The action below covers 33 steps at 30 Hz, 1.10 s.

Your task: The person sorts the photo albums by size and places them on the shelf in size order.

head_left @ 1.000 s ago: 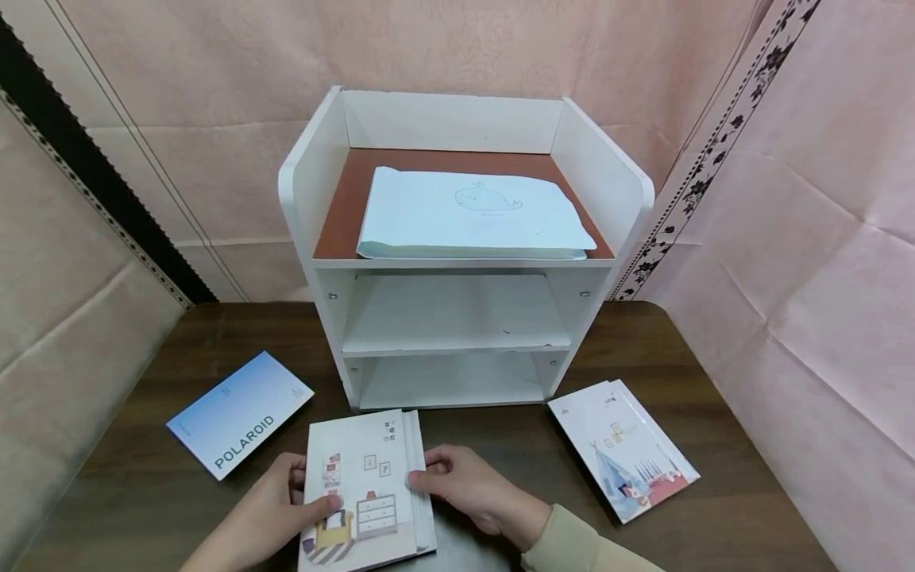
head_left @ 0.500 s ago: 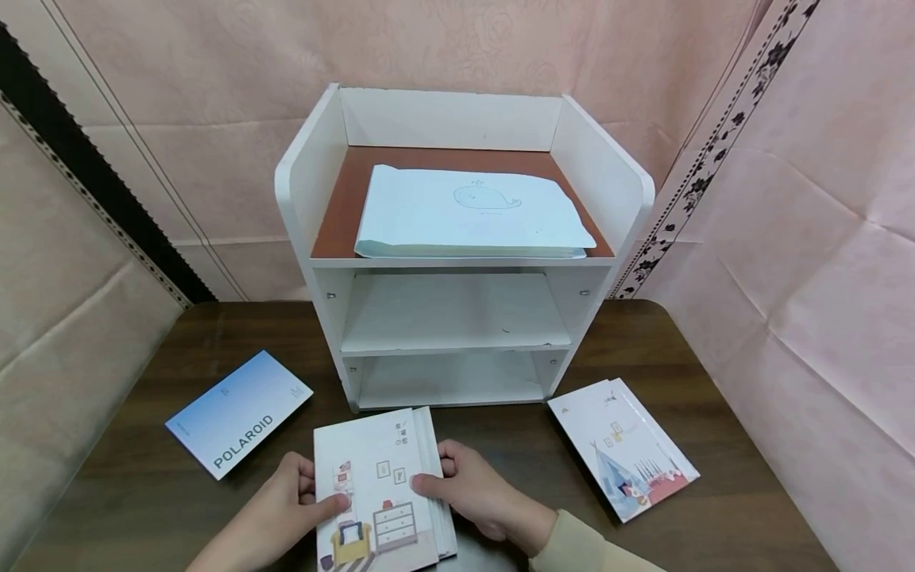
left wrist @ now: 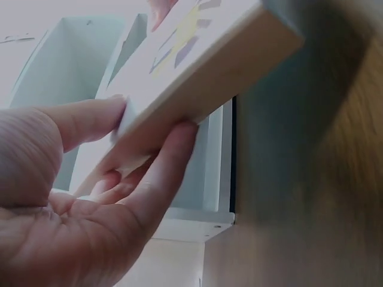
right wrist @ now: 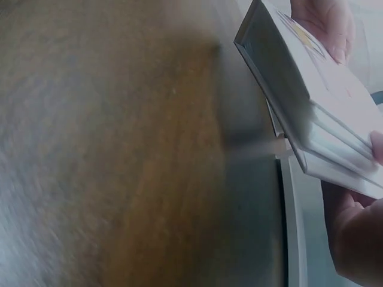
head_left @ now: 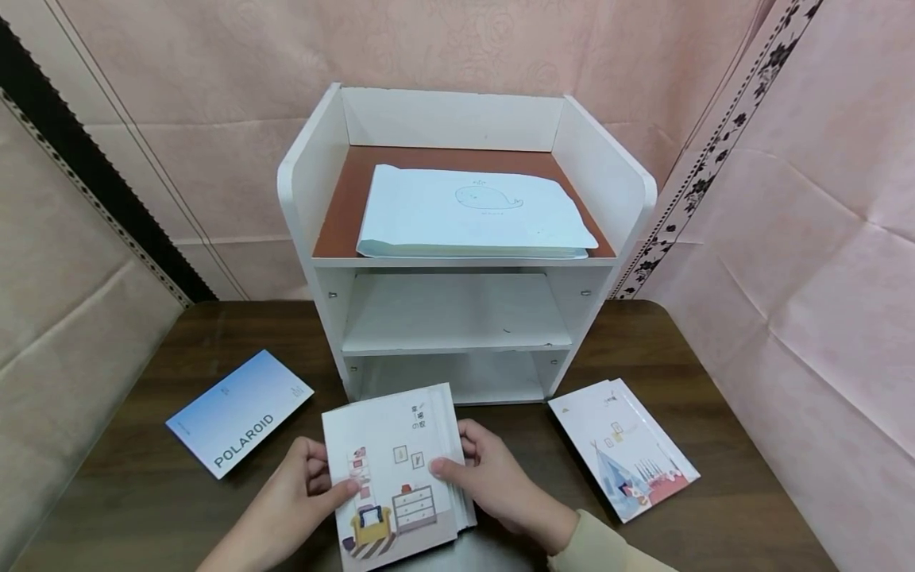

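Observation:
A thick white hardcover book (head_left: 389, 469) with a drawn yellow armchair and chest of drawers on its cover is held between both hands in front of the shelf. My left hand (head_left: 300, 496) grips its left edge, thumb on the cover and fingers underneath. On the opposite edge, my right hand (head_left: 503, 485) pinches it the same way. From the left wrist view, the book (left wrist: 203, 72) hangs tilted above the table, fingers of the left hand (left wrist: 114, 179) supporting its underside. Layered edges of the book (right wrist: 317, 113) show in the right wrist view.
A white shelf unit (head_left: 325, 191) stands at the back of the dark wooden table (head_left: 129, 469). Its top bears a pale blue packet (head_left: 472, 218) with a whale drawing. A blue POLAROID box (head_left: 239, 413) lies left; another illustrated book (head_left: 622, 449) lies right.
Both hands have moved the book up and to the right, toward the shelf, and its far edge now overlaps the front of the lowest shelf. The other things stay put.

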Each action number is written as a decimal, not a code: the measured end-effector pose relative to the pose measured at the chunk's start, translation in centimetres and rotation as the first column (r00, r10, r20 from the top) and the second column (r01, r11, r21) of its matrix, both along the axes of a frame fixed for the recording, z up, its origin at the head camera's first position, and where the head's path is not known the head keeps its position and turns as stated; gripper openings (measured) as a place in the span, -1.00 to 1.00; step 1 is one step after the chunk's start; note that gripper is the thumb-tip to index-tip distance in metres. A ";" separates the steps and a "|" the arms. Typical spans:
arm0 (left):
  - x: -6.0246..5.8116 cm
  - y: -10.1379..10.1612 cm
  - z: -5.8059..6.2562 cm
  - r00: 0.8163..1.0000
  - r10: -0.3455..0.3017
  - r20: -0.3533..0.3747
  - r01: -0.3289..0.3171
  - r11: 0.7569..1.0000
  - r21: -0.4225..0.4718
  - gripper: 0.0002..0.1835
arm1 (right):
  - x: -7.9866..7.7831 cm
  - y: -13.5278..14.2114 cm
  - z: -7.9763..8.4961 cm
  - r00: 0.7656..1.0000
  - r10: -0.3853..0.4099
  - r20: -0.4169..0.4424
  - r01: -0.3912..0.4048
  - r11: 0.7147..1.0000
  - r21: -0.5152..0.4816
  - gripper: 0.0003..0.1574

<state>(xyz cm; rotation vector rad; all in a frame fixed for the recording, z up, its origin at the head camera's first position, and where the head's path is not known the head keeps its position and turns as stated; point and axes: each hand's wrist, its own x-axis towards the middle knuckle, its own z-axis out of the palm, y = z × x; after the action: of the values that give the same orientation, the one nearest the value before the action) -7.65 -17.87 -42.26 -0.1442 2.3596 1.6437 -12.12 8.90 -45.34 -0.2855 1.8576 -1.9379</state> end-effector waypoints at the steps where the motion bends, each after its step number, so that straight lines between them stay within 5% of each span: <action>1: 0.0 0.1 0.1 1.000 0.001 -0.022 -0.001 1.000 0.014 -0.45 | 0.0 0.1 0.2 1.000 -0.007 -0.008 0.007 1.000 -0.003 -0.48; 6: -0.1 0.8 0.4 0.995 0.032 -0.096 -0.025 0.997 0.072 -0.47 | -0.2 0.5 0.8 0.998 -0.042 -0.050 0.042 0.999 -0.011 -0.48; 13: -0.1 1.2 0.3 0.982 -0.051 -0.184 0.069 0.993 0.097 -0.44 | -0.5 1.0 1.8 0.994 -0.077 -0.083 0.074 0.996 -0.044 -0.45; 20: -0.1 2.0 -0.1 0.980 -0.095 -0.177 0.119 0.985 0.126 -0.39 | -1.2 1.7 2.6 0.985 -0.131 -0.116 0.126 0.991 -0.049 -0.44; 33: -0.6 3.7 -0.3 0.977 -0.005 -0.211 0.050 0.977 0.206 -0.41 | -2.1 2.5 3.9 0.979 -0.162 -0.127 0.148 0.983 -0.111 -0.44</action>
<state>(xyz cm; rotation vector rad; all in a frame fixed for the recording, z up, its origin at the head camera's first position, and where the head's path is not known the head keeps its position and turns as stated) -8.24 -14.21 -42.53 0.1081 2.2981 1.9678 -14.25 11.44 -41.45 -0.3196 1.9209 -2.1709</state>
